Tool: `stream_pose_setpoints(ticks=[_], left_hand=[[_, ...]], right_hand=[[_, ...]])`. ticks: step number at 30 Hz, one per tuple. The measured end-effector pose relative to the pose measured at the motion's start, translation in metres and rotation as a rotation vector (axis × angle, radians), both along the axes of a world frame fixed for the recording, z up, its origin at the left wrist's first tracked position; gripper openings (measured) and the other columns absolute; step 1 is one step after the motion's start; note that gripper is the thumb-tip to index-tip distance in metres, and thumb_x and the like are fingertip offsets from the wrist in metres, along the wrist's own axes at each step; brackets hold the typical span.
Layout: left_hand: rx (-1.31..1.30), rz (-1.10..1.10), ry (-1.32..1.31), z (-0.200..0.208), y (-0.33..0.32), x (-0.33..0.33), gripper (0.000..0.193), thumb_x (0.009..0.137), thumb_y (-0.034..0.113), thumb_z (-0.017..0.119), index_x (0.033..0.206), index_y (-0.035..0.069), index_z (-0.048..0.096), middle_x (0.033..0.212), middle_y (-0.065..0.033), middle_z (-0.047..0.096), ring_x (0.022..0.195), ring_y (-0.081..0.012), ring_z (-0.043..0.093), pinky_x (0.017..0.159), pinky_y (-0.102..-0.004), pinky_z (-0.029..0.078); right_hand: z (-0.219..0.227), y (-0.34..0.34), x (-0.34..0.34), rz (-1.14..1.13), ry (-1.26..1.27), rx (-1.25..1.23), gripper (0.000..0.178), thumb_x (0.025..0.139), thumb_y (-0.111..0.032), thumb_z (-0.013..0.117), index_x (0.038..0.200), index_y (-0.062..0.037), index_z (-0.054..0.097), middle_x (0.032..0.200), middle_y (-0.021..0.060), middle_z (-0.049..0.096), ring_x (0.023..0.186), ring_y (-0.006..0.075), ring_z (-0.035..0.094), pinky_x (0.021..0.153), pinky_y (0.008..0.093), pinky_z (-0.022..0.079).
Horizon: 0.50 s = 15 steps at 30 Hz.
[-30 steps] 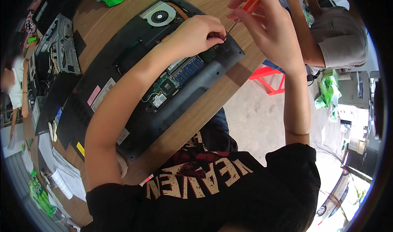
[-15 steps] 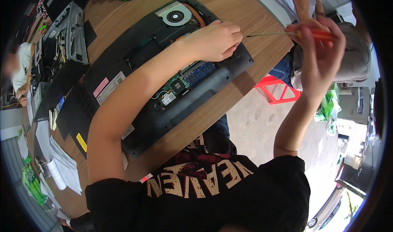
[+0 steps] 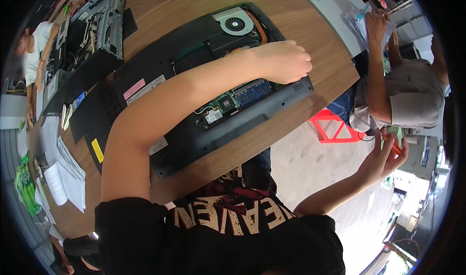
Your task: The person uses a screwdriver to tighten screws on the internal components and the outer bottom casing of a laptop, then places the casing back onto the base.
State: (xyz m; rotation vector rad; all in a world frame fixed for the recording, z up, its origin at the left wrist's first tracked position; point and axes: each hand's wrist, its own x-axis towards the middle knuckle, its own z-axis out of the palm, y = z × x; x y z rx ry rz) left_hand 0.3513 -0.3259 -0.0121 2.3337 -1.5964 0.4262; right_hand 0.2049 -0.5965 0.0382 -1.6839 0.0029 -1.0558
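An opened black laptop (image 3: 204,151) lies underside up on the wooden table, its fan (image 3: 235,23), green circuit board (image 3: 225,105) and blue memory module (image 3: 254,93) showing. My left forearm crosses over it. At the laptop's right end, my left hand (image 3: 286,62) is closed, knuckles up; its fingertips are hidden, and so is anything within them. My right hand (image 3: 381,159) is out to the right, low and off the table, closed around the orange-red handle of a screwdriver (image 3: 397,149). The screwdriver's shaft is hard to make out against the background.
Left of the laptop stand an opened computer case (image 3: 109,27) and a loose black cover panel (image 3: 87,124). Papers (image 3: 72,178) lie at the near left. A red stool (image 3: 335,127) is beside the table's right edge, where another person in grey (image 3: 412,97) handles papers.
My right hand has dropped down and away from the laptop with the screwdriver. My left hand stays closed at the laptop's right end. The whole view has shifted a little.
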Motion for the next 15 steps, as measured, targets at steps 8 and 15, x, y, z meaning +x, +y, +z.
stream_pose_setpoints(ticks=[8, 15], left_hand=[[-0.35, 0.328, 0.308, 0.087, 0.138, -0.08, 0.009, 0.078, 0.003, 0.063, 0.079, 0.001, 0.055, 0.079, -0.0055, 0.054, 0.07, -0.0171, 0.054, 0.065, -0.0273, 0.044], [-0.395, 1.255, 0.487, 0.087, 0.248, -0.302, 0.013, 0.067, 0.001, 0.071, 0.076, 0.002, 0.063, 0.08, -0.0067, 0.057, 0.08, -0.0171, 0.054, 0.069, -0.0306, 0.044]], right_hand=[[-0.028, -0.001, 0.007, 0.143, 0.077, 0.202, 0.032, 0.089, -0.005, 0.052, 0.119, -0.0059, 0.04, 0.09, 0.0137, 0.058, 0.075, 0.0209, 0.058, 0.07, 0.0327, 0.049], [-0.058, 0.023, 0.046, 0.473, 0.055, 0.301, 0.03, 0.087, -0.003, 0.056, 0.114, -0.0025, 0.044, 0.093, 0.0178, 0.058, 0.082, 0.0271, 0.059, 0.075, 0.0359, 0.052]])
